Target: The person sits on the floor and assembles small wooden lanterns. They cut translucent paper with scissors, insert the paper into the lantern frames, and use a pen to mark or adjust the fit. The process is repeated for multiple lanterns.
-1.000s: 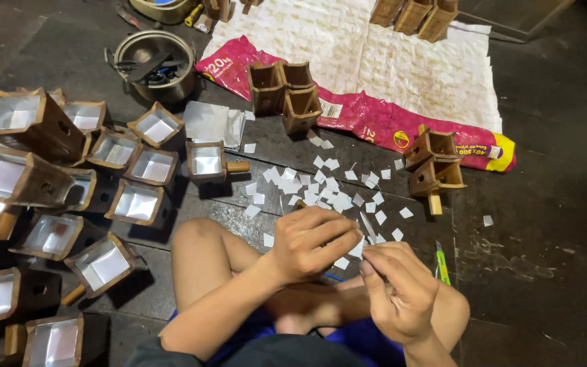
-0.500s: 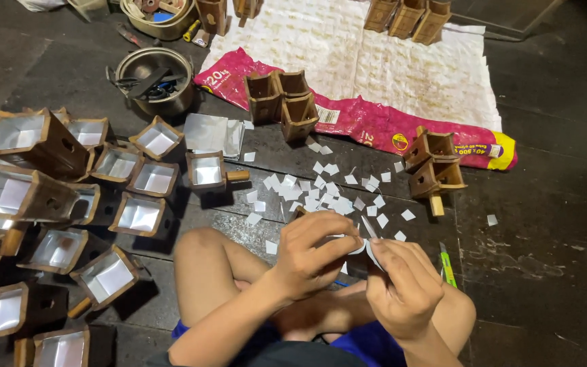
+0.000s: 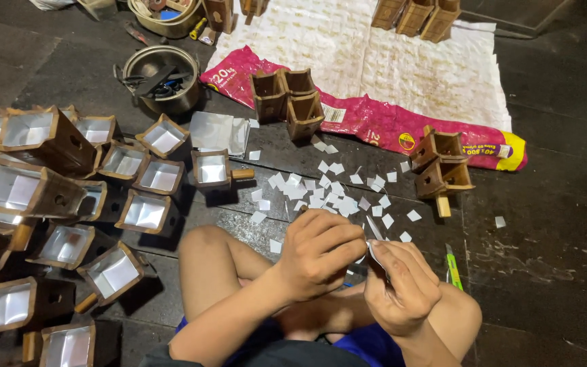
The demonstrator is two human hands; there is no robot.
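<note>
I sit on the dark floor with my knees drawn up. My left hand and my right hand meet just above my shins, both pinching one small white paper square between the fingertips. Right in front of them lies a scatter of several more white paper squares. A single small wooden box lined with white stands beyond the squares. A green-handled cutter lies on the floor by my right hand.
Many white-lined wooden boxes crowd the left side. A metal bowl with tools sits at the back left. A pink-edged white sack is spread out at the back, with unlined wooden boxes on its edge and another group to the right.
My hands have come closer together over the paper square and sit slightly lower. The view has shifted a little downward. Nothing else on the floor has moved.
</note>
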